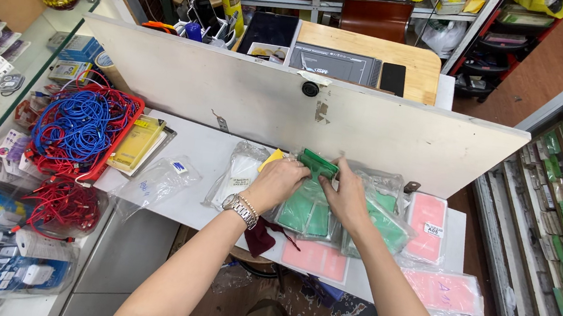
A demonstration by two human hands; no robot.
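Both my arms reach forward over the white shelf (211,153), forearms converging so that my hands meet at its back, just in front of the upright white board (369,129). My left hand (280,182) (a metal watch (240,210) sits on that wrist) is curled palm-down, fingers pinching the left end of a dark green case (317,163). My right hand (346,197) comes in from the other side, wrist bent a little inward, thumb and fingers gripping the case's right end. So both hands are closed on the same case, which is held just above a pile of green cases in clear bags (317,215), near the board's lower edge.

Right of the pile lie pink packets (425,226), and another pink packet (316,259) sits at the shelf's front edge beneath my right forearm. Left of the pile there is a white bag (237,178), and farther left a red tray (125,134) of blue cables (76,129).
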